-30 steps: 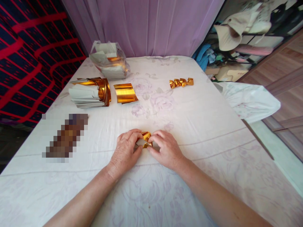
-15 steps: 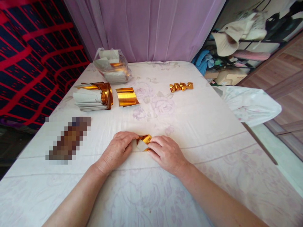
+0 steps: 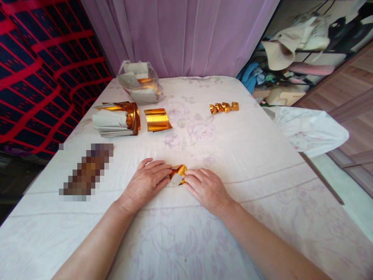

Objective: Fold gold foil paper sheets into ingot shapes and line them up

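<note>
Between my hands, low over the tablecloth, is a partly folded piece of gold foil paper (image 3: 178, 175) with a pale back showing at its front. My left hand (image 3: 149, 181) pinches its left edge, the other fingers stretched beside it. On the right end, my right hand (image 3: 205, 188) closes thumb and fingers on the paper. Beyond them lie a few flat gold foil sheets (image 3: 157, 119) and a thick curled stack of gold foil paper (image 3: 115, 120). A row of folded gold foil pieces (image 3: 223, 107) rests at the far right.
A clear plastic bag (image 3: 140, 81) of more foil paper stands at the back left. A blurred-out dark item (image 3: 86, 171) lies on the left. The floral tablecloth (image 3: 175, 241) covers the table. Off its right edge are a white plastic bag (image 3: 317, 130) and shelves with a beige cap (image 3: 281, 50).
The fingers of my left hand have spread and lie flatter at the foil paper's left edge. The pale flap of the paper looks smaller. My right hand has barely moved.
</note>
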Tool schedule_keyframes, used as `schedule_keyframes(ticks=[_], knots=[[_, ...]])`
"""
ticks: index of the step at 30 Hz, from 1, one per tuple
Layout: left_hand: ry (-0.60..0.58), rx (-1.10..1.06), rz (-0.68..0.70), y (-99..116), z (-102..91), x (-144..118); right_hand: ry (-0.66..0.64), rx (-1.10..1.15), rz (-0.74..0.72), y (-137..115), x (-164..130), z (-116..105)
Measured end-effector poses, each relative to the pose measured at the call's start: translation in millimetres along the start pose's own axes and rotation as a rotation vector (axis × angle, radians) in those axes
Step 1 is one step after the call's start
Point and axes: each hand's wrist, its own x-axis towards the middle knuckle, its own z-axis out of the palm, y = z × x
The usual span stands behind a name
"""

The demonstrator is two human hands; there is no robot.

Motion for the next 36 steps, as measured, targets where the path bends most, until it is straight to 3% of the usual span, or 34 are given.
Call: schedule_keyframes(ticks=[10,21,29,36], knots=[[0.056,0.077,-0.009,9,-0.3,3,0.005,-0.006,-0.063,6,-2,-3],[0.066,0.121,0.045,15,1.5,5,0.064,-0.062,-0.019,4,-2,0],[0.149,0.209,0.159,15,10.7,4,0.091,-0.122,-0.005,5,-3,0],[0.135,0.152,0.145,15,8.5,6,0.076,-0.062,0.044,8,-6,1]])
